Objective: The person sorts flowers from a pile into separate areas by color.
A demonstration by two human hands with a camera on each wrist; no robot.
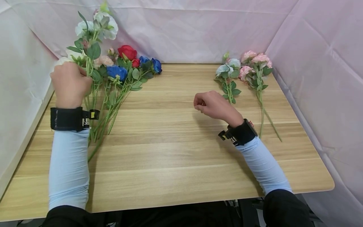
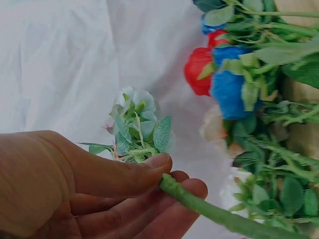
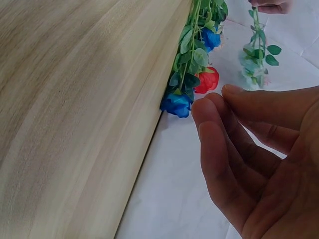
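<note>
My left hand [image 1: 69,83] is raised over the left side of the table. Its thumb and fingers pinch the green stem [image 2: 219,214] of an artificial flower spray with pale white-blue blooms [image 1: 110,27], held upright. In the left wrist view those blooms [image 2: 142,104] show beyond the thumb. Just behind and below lie several other artificial flowers: a red rose [image 1: 127,52], blue roses [image 1: 117,72] and a peach flower [image 1: 104,60]. Over the middle right, my right hand [image 1: 216,105] hovers with loosely curled fingers [image 3: 212,144] and nothing between them.
On the right of the wooden table [image 1: 170,151] lie a pale blue flower spray [image 1: 227,70] and a pink flower spray [image 1: 259,60], stems toward me. White cloth [image 1: 198,34] hangs behind and along both sides. The left bunch's stems [image 1: 99,135] spread toward the front.
</note>
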